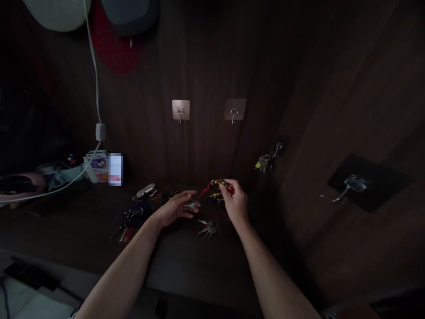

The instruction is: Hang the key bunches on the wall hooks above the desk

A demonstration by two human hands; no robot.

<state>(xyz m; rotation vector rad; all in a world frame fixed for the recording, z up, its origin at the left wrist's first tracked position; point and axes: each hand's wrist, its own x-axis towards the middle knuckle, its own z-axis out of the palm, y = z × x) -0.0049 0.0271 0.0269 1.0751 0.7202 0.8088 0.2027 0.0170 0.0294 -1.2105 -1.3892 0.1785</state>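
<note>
My right hand (pixel 236 201) pinches a braided multicoloured cord (pixel 217 182) between thumb and fingers, above the dark surface. A thin red string runs from the cord down to the left, to some silver keys (pixel 191 204). Those keys rest in the curled fingers of my left hand (pixel 175 207), its thumb above them. Just in front of my hands lies a fanned bunch of keys (pixel 210 228). Between the hands sits something small and yellow, partly hidden. Left of my left hand are more keys with a dark fob (pixel 134 215) and a silver pocketknife-like item (pixel 146 191).
Adhesive hooks (pixel 180 110) (pixel 234 110) are on the back panel. On the right wall, one hook holds a key bunch (pixel 264 163), and a nearer hook (pixel 354 184) sticks out. A lit phone (pixel 115 169) leans beside small boxes (pixel 98 165); a white cable (pixel 94 66) hangs at left.
</note>
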